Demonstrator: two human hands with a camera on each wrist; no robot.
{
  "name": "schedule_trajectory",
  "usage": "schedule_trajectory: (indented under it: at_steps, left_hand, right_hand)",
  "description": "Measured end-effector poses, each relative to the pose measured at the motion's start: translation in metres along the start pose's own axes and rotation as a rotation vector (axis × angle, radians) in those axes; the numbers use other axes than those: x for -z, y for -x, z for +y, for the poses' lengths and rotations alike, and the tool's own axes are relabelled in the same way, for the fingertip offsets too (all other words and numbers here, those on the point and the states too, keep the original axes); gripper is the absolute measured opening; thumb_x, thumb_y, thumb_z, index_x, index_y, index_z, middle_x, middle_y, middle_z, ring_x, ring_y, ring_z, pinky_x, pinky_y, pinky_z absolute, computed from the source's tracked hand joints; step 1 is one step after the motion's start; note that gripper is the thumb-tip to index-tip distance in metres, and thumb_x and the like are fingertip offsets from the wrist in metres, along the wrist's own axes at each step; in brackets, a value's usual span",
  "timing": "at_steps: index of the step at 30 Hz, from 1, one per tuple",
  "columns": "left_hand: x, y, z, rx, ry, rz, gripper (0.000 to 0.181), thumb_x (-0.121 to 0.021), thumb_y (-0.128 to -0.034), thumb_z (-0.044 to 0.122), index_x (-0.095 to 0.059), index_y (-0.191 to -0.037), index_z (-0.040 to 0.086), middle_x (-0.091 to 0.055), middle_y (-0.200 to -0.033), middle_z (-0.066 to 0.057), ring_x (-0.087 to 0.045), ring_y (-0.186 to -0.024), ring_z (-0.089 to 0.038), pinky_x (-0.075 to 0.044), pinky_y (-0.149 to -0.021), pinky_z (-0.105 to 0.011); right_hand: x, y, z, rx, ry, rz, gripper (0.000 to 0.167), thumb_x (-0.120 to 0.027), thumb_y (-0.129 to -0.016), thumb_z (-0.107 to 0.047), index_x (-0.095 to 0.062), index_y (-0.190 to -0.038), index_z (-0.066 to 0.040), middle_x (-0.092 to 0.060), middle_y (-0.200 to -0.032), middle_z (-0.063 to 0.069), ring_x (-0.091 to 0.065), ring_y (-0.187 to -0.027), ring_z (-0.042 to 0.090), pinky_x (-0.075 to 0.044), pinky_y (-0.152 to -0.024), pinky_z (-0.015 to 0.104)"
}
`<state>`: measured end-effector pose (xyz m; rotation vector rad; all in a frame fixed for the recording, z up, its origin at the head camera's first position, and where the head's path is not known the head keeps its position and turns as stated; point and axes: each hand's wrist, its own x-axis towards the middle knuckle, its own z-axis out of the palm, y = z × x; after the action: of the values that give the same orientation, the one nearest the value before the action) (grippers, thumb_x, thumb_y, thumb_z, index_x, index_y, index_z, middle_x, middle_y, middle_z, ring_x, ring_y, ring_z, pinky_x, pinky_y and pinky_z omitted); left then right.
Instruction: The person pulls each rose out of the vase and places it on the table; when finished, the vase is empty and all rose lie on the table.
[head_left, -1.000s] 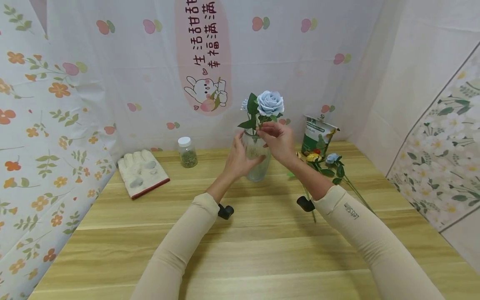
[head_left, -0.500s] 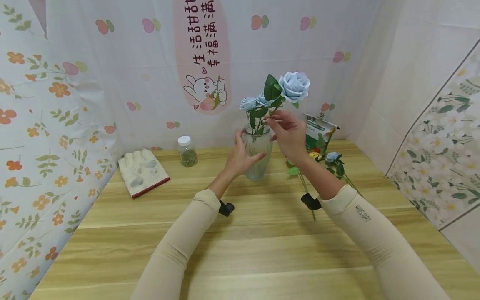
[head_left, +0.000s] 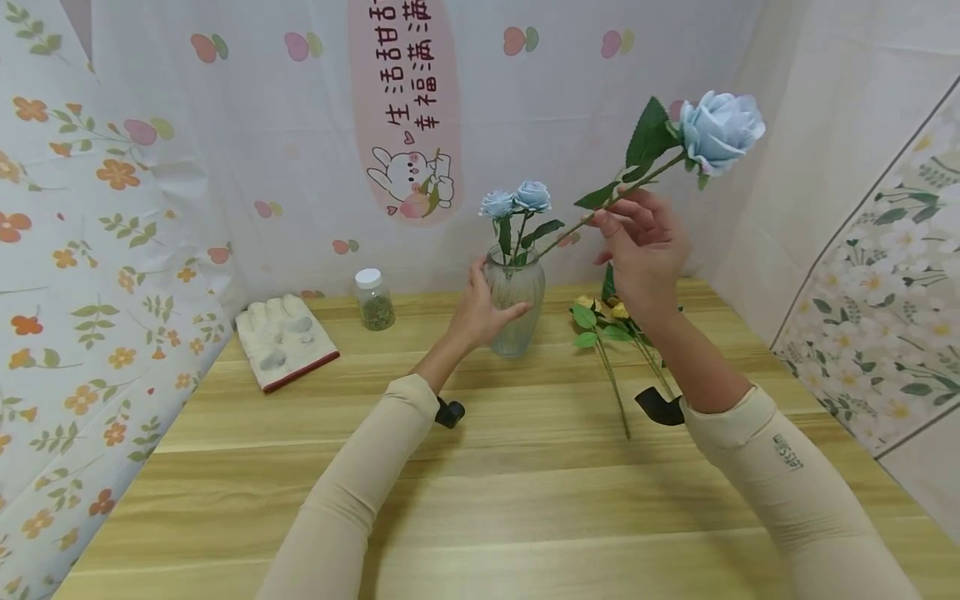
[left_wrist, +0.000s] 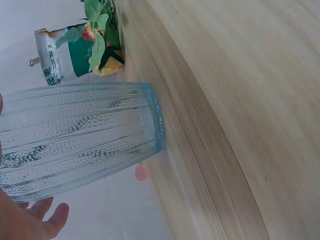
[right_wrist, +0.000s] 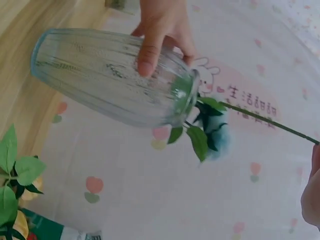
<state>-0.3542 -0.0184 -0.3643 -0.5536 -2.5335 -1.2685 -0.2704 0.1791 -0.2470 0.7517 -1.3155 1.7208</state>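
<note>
My left hand [head_left: 478,315] grips the upper side of a clear ribbed glass vase [head_left: 519,321], which stands upright on the table. Two light-blue roses [head_left: 533,196] stand in it, their heads above its mouth. To the right, my right hand [head_left: 647,254] pinches the green stem of a larger light-blue rose [head_left: 722,132]. That rose tilts up to the right, and its lower stem end is by the vase's rim. In the right wrist view, this stem [right_wrist: 272,122] ends just beside the vase mouth, seemingly outside it. The left wrist view shows the vase base [left_wrist: 156,117] on the wood.
Yellow roses with green stems [head_left: 613,375] lie on the table at right. A green-and-white bag [left_wrist: 62,57] stands behind them. A white-capped jar [head_left: 375,302] and a pale work glove [head_left: 287,343] are at the left, near the printed curtain.
My right hand has moved right, drawing the large blue rose up and away from the vase. The two other blue roses stay in the vase, and my left hand keeps its hold.
</note>
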Motion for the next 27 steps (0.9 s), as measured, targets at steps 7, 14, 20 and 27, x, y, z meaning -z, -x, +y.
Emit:
schedule_trajectory:
  at_steps: [7, 14, 20, 27]
  left_hand:
    - [0.000, 0.000, 0.001, 0.003, -0.015, 0.000, 0.108, -0.077, -0.0811, 0.053, -0.010, -0.153, 0.011, -0.031, -0.156, -0.019, -0.040, -0.138, -0.037, -0.040, -0.107, -0.049]
    - [0.000, 0.000, 0.003, 0.017, -0.027, -0.011, 0.108, -0.076, -0.0811, 0.055, -0.010, -0.154, 0.010, -0.030, -0.157, -0.018, -0.039, -0.140, -0.035, -0.039, -0.108, -0.048]
    - [0.002, 0.001, 0.003, 0.022, -0.013, -0.012, 0.108, -0.077, -0.0815, 0.053, -0.010, -0.154, 0.009, -0.028, -0.157, -0.018, -0.035, -0.142, -0.035, -0.036, -0.111, -0.047]
    - [0.001, 0.001, 0.001, 0.017, -0.027, -0.017, 0.107, -0.077, -0.0819, 0.053, -0.010, -0.153, 0.009, -0.029, -0.157, -0.018, -0.036, -0.142, -0.034, -0.035, -0.111, -0.047]
  right_hand:
    - [0.022, 0.005, -0.016, -0.032, -0.066, -0.043, 0.030, -0.066, -0.083, 0.018, -0.064, -0.112, 0.010, -0.074, -0.089, 0.015, -0.072, -0.070, 0.023, -0.045, -0.041, 0.022]
    - [0.056, 0.030, -0.015, -0.290, 0.023, -0.132, 0.029, -0.067, -0.084, 0.017, -0.068, -0.110, 0.006, -0.074, -0.087, 0.006, -0.070, -0.068, 0.016, -0.042, -0.038, 0.022]
    - [0.081, 0.048, -0.005, -0.609, 0.253, -0.295, 0.028, -0.072, -0.089, 0.001, -0.066, -0.116, -0.004, -0.074, -0.089, -0.005, -0.072, -0.072, 0.009, -0.044, -0.041, 0.022]
    - [0.095, 0.063, 0.015, -0.930, 0.436, -0.470, 0.047, -0.070, -0.094, -0.012, -0.052, -0.132, 0.007, -0.073, -0.091, -0.013, -0.071, -0.077, 0.009, -0.046, -0.045, 0.027]
